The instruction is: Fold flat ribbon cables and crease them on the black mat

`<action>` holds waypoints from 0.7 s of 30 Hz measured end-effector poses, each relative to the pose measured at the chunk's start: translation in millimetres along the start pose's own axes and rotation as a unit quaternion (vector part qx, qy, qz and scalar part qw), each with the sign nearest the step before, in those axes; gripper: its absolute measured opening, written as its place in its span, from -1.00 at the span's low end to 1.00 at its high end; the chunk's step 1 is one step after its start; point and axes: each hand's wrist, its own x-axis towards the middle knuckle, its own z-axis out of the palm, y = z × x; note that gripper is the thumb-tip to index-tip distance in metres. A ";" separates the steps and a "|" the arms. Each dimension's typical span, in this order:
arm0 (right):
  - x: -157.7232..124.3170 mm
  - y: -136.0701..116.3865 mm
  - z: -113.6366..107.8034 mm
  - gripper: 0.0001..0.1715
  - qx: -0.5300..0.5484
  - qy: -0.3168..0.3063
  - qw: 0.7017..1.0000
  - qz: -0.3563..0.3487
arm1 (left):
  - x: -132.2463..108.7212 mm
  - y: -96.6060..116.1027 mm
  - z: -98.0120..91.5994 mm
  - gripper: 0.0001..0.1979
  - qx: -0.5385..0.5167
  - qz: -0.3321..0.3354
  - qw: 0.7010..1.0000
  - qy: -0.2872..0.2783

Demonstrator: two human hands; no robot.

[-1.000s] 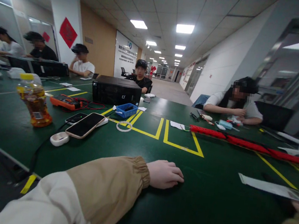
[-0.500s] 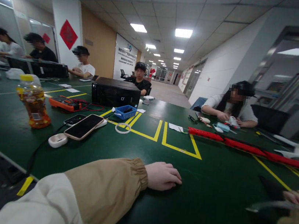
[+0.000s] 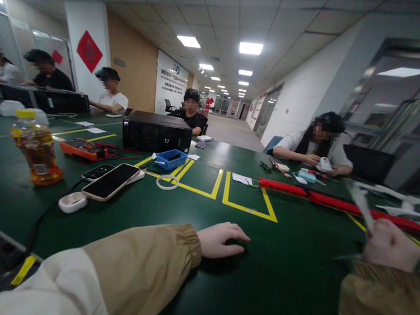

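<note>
My left hand (image 3: 220, 238) lies low over the dark green table (image 3: 273, 291), its fingers stretched forward and the thumb apart, with nothing in it. At the right, my right hand (image 3: 393, 246) is raised and closed around a pale, thin strip (image 3: 361, 206). The strip sticks up and to the left from the fist and is smeared by motion, so its kind does not show. Yellow tape (image 3: 249, 211) marks boxes on the table beyond my left hand. A white ring (image 3: 167, 182), perhaps a roll of tape, lies farther left.
To the left are a phone (image 3: 113, 181), a white case (image 3: 73, 202), a drink bottle (image 3: 36, 154) and an orange multimeter (image 3: 84, 149). A blue tray (image 3: 171, 159) sits before a black box (image 3: 156, 133). Red bars (image 3: 329, 201) stretch across the right. Several people sit around the table.
My right hand has come up and leftward into view, swinging the pale strip upright. My left hand's thumb has spread from its fingers. The whole view has shifted slightly.
</note>
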 end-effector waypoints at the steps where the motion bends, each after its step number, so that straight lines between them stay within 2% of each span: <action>1: -9.1 -10.4 1.7 -0.57 0.012 -0.021 1.000 -0.009 | -0.1 0.0 -0.6 -0.63 -0.009 -0.016 1.000 0.013; 4: -30.0 -40.0 10.1 -0.58 0.044 -0.150 0.981 -0.117 | 0.0 0.2 -2.3 -0.54 -0.047 -0.069 0.995 0.049; 6: -40.0 -53.7 19.2 -0.52 0.047 -0.234 0.950 -0.202 | 0.7 -0.1 -2.8 -0.56 -0.079 -0.089 0.990 0.078; 8: -48.9 -61.2 29.9 -0.47 0.048 -0.282 0.923 -0.258 | 1.8 -1.9 -2.3 -0.57 -0.116 -0.109 0.981 0.113; 10: -57.4 -63.3 40.7 -0.42 0.056 -0.298 0.910 -0.285 | 3.3 -5.3 -1.1 -0.55 -0.152 -0.141 0.967 0.148; 13: -69.1 -60.6 54.0 -0.37 0.065 -0.301 0.905 -0.295 | 5.0 -11.6 1.6 -0.57 -0.165 -0.182 0.952 0.183; 15: -74.8 -58.1 59.6 -0.36 0.064 -0.311 0.903 -0.288 | 5.3 -14.2 3.5 -0.59 -0.167 -0.190 0.951 0.176; 17: -77.7 -57.3 61.8 -0.36 0.063 -0.328 0.901 -0.279 | 4.9 -14.7 5.2 -0.59 -0.187 -0.198 0.951 0.145; 19: -77.4 -58.5 60.8 -0.37 0.061 -0.333 0.899 -0.278 | 4.3 -13.5 6.0 -0.58 -0.205 -0.203 0.951 0.115; 21: -74.8 -60.8 57.7 -0.37 0.057 -0.335 0.894 -0.292 | 3.9 -12.3 5.9 -0.61 -0.195 -0.202 0.954 0.108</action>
